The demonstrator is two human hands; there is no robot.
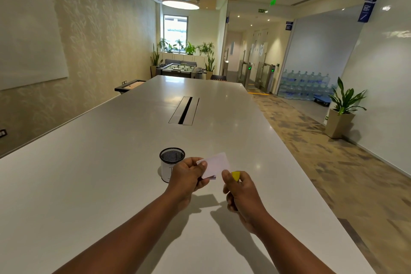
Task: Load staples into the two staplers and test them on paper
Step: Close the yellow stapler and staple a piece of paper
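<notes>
- Here, the left hand (pixel 189 174) is raised above the table (pixel 100 173), fingers curled, pinching a white paper (pixel 216 165) by its left edge; thumb on top, the other fingers beneath; the sheet juts out toward 2 o'clock from the fingertips, tilted, clear of the tabletop.
- Under the paper's lower edge, against the left fingers, a small purplish-grey thing (pixel 211 177) shows; only a sliver is visible, so whether it is a stapler or a staple box cannot be told; the left hand seems to hold it together with the paper.
- The right hand (pixel 241 193) sits at 4 o'clock from the paper, just beside its lower right corner; its fingers are clenched round a yellow thing (pixel 236 176), of which only the top pokes out above the knuckles; most of it is hidden in the fist, so its kind cannot be told for sure.
- The right thumb tip lies near the paper's lower right corner; touching or a hair apart cannot be told.
- A cup (pixel 172 164), black mesh on top with a white band round its lower part, stands upright on the table at 9 o'clock from the left hand, partly behind the knuckles; its inside looks dark, and any contents cannot be made out.
- Further along the table, at 12 o'clock, a cable slot (pixel 184 110) lies flush in the top; its narrow middle gap is dark.
- Both forearms reach in from 6 o'clock; their shadows fall on the table beneath the hands.
</notes>
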